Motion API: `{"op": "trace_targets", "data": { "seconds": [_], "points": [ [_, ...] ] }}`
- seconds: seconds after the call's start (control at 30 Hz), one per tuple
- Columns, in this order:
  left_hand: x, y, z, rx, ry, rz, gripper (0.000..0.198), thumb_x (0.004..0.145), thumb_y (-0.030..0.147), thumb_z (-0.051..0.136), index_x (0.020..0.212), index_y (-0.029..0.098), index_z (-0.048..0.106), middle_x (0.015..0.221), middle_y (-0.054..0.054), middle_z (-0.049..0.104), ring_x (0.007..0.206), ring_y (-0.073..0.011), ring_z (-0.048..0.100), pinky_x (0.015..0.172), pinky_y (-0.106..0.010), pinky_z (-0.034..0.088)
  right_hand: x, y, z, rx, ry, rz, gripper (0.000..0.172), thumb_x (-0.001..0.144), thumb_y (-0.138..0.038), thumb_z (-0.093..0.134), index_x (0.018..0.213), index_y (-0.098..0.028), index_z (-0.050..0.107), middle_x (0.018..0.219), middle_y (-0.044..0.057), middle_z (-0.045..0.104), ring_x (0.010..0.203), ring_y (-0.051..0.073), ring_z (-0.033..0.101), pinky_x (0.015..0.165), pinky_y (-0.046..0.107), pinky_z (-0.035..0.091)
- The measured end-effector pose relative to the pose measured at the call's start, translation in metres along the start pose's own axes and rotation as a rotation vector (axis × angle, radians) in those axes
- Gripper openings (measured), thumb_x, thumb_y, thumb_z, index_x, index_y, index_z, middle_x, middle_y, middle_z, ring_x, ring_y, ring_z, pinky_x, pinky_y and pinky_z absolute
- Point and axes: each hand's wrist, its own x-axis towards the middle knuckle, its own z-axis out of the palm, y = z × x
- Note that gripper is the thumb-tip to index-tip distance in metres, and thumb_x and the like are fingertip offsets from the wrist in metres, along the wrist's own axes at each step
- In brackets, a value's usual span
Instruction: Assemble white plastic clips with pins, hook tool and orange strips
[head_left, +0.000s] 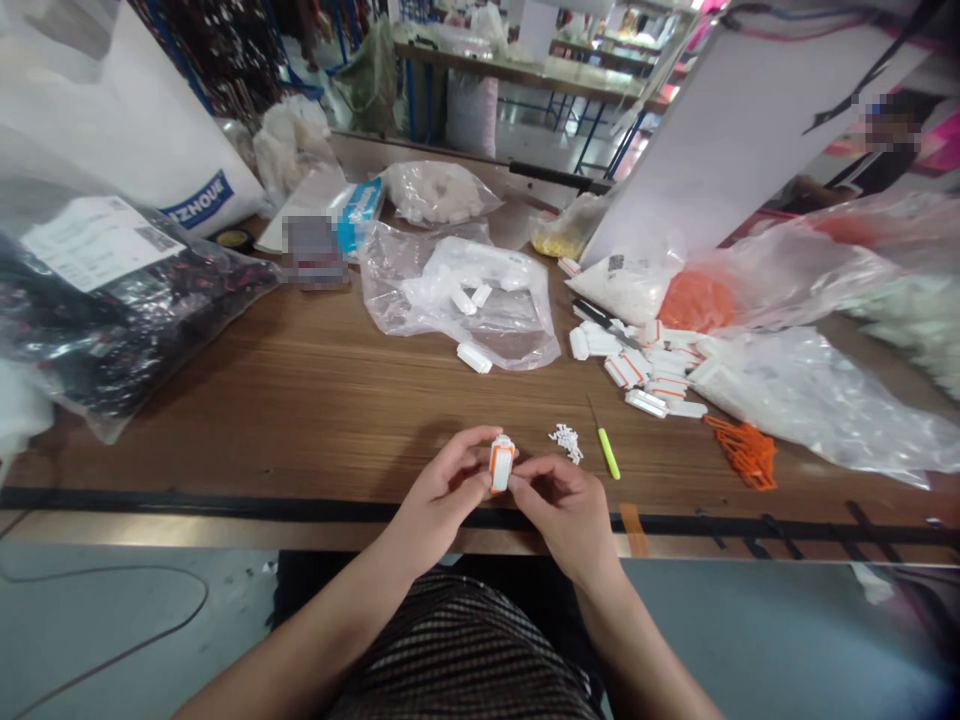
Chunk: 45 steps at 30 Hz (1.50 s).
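Both hands meet at the near edge of the wooden table (300,400). My left hand (442,495) pinches a small white plastic part with an orange insert (501,462), thumb and fingers closed round it. My right hand (562,505) has its fingertips closed on the same part from the right. A little heap of tiny white pieces (566,441) lies just beyond my right hand, beside a thin pick with a green handle (607,450).
Finished white-and-orange parts (645,370) are piled at the right, with loose orange inserts (746,452) nearer the edge. A clear bag with white parts (465,295) lies in the middle. Bags of dark goods (112,300) sit left, more plastic bags (817,400) right.
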Motion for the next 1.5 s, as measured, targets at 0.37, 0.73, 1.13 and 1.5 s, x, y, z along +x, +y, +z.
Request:
{"op": "trace_targets", "data": {
  "seconds": [0.37, 0.73, 1.13, 1.5],
  "points": [
    [0.000, -0.001, 0.001, -0.099, 0.008, -0.047, 0.051, 0.089, 0.018, 0.073, 0.136, 0.030, 0.058, 0.135, -0.010, 0.068, 0.116, -0.0253, 0.069, 0.104, -0.043, 0.051, -0.003, -0.005, 0.002, -0.168, 0.028, -0.088, 0.007, 0.084, -0.025, 0.069, 0.082, -0.022, 0.075, 0.075, 0.002, 0.076, 0.065, 0.016, 0.069, 0.064, 0.029, 0.056],
    [-0.002, -0.005, -0.003, -0.118, -0.015, -0.048, 0.054, 0.087, 0.012, 0.072, 0.137, 0.030, 0.061, 0.141, -0.010, 0.065, 0.131, -0.0281, 0.060, 0.107, -0.044, 0.050, -0.002, -0.002, -0.003, 0.039, -0.045, 0.005, 0.011, 0.086, -0.030, 0.069, 0.086, -0.022, 0.077, 0.081, 0.004, 0.077, 0.066, 0.016, 0.070, 0.063, 0.029, 0.059],
    [-0.002, 0.002, 0.002, -0.013, -0.025, -0.001, 0.047, 0.089, 0.015, 0.071, 0.133, 0.029, 0.062, 0.130, -0.009, 0.071, 0.122, -0.0259, 0.066, 0.109, -0.046, 0.048, -0.008, -0.003, -0.001, -0.101, -0.018, 0.000, 0.007, 0.084, -0.026, 0.069, 0.083, -0.021, 0.074, 0.071, 0.001, 0.069, 0.058, 0.013, 0.061, 0.054, 0.025, 0.050],
    [-0.003, -0.005, 0.001, 0.166, -0.009, 0.052, 0.030, 0.102, 0.035, 0.058, 0.129, 0.027, 0.069, 0.133, -0.007, 0.069, 0.120, -0.0258, 0.066, 0.103, -0.042, 0.054, -0.001, -0.006, -0.009, -0.202, 0.016, -0.128, 0.010, 0.088, -0.029, 0.071, 0.084, -0.023, 0.077, 0.077, 0.001, 0.076, 0.065, 0.014, 0.066, 0.063, 0.026, 0.052]
  ]
}}
